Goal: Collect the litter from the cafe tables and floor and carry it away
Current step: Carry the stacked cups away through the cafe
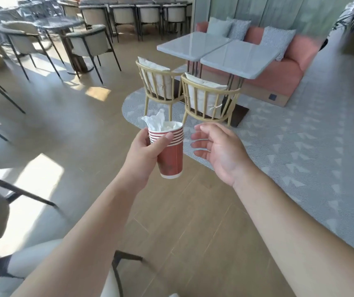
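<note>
At mid-frame your left hand (145, 154) has its fingers (165, 139) clamped around the cups (171, 154), a red nested stack with a tissue (155, 121) poking from the top. Your right hand (219, 153) is just beside it, fingers apart and empty.

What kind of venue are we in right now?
Most likely a cafe seating area: rows of tables with chairs, two pale tables beside a cushioned pink bench, and two wooden chairs.

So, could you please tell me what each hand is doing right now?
Left hand: closed around the stacked red cups.
Right hand: open, empty.
</note>
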Demonstrator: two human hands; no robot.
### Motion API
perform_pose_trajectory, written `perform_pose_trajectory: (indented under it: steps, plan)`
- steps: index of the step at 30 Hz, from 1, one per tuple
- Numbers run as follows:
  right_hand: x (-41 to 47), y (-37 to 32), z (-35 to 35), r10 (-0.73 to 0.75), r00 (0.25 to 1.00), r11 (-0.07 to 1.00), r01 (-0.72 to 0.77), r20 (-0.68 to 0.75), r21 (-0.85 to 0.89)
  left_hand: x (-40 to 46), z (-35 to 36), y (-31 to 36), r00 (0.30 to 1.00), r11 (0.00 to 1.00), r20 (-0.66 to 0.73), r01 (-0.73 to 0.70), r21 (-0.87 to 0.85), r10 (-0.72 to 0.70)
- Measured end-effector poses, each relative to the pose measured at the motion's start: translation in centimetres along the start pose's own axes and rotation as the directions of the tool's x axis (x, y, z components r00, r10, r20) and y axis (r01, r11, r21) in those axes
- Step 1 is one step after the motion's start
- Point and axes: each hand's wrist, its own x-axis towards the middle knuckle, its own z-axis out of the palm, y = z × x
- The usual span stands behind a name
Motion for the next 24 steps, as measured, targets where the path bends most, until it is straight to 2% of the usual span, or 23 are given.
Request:
perform_pose_trajectory:
  steps: [8,11,15,24]
  plan:
    - [9.9,-0.3,1.0,-0.007,0.999,1.000,0.007,0.034,0.003,8.7,-1.8,-0.1,0.999,1.000,-0.045,0.015,0.017,-0.014]
    - [14.1,0.1,0.8,0.032,0.998,0.999,-0.032,0.045,0.010,12.1,-1.6,-0.8,0.998,0.999,-0.062,0.025,0.025,-0.023]
    - [21.1,0.1,0.9,0.080,0.991,0.993,-0.088,0.107,0.079,17.8,-1.5,-1.1,0.992,1.000,-0.122,0.025,0.018,-0.022]
    - [37.3,-3.1,0.2,0.103,0.960,0.988,-0.128,0.260,0.082,31.9,0.5,0.9,0.964,0.999,-0.263,0.024,-0.022,-0.029]
